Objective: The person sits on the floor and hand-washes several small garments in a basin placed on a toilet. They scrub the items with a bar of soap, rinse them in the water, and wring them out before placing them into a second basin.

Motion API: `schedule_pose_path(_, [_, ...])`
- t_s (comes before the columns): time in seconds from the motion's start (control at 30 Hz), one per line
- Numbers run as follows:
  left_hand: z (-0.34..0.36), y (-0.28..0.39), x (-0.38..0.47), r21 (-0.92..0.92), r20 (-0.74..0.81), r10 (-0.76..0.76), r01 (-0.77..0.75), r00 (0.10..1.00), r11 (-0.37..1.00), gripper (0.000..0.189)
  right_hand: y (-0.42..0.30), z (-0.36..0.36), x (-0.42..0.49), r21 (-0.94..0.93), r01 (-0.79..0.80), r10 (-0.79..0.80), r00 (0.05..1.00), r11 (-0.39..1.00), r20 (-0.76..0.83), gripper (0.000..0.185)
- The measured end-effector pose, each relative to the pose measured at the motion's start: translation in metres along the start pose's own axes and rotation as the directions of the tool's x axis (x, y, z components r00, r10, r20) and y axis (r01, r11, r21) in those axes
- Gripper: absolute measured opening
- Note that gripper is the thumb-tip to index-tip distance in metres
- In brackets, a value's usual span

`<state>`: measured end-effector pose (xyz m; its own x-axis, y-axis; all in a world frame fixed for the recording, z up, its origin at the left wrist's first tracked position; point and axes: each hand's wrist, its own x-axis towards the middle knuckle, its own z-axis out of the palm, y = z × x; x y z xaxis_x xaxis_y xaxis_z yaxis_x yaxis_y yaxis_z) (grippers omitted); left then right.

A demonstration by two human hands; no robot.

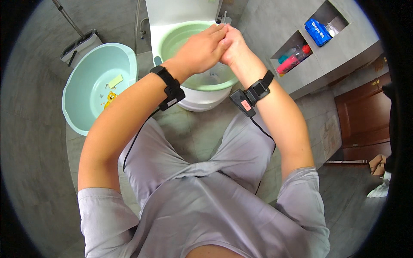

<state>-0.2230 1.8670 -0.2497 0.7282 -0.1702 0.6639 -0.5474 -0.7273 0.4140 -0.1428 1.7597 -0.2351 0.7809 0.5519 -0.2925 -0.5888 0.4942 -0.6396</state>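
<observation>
Over a green plastic basin [201,87], my left hand [203,48] lies across my right hand [233,43], palms pressed together. The fingers of both meet near the basin's far right rim. No object shows between them, though the touching palms are hidden. The basin rests on a white toilet [206,98] and holds what looks like water, with something pale and unclear at its lower part. Each wrist wears a black strap with a small cabled box.
A larger pale blue basin [80,90] with a light green bar inside stands left, beside a long-handled cleaning tool in a grey holder [80,45]. Right, wall niches hold bottles [288,64] and a blue packet [317,32]. A brown wooden door [366,113] is farther right.
</observation>
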Motion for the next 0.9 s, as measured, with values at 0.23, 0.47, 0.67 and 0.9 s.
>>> schedule_pose_path(0.23, [-0.016,-0.009,0.02,-0.137,0.186,-0.177,0.204,0.966,0.969,0.063,0.007,-0.003,-0.012,0.047,-0.177,0.158,0.95,0.983,0.271,0.047])
schedule_pose_path(0.47, [0.003,0.001,0.017,-0.001,0.019,0.063,-0.063,0.998,0.998,0.059,-0.01,0.002,-0.011,-0.026,-0.096,0.1,0.966,0.995,0.24,0.058])
schedule_pose_path(0.67, [-0.018,-0.014,0.021,-0.038,0.246,-0.191,0.207,0.95,0.978,0.057,-0.005,-0.021,0.008,0.168,-0.19,0.132,0.942,0.967,0.307,0.046])
schedule_pose_path(0.9, [0.003,-0.002,0.022,-0.071,0.081,-0.076,0.082,0.994,0.994,0.058,0.009,-0.003,-0.01,0.011,-0.123,0.115,0.955,0.992,0.274,0.046])
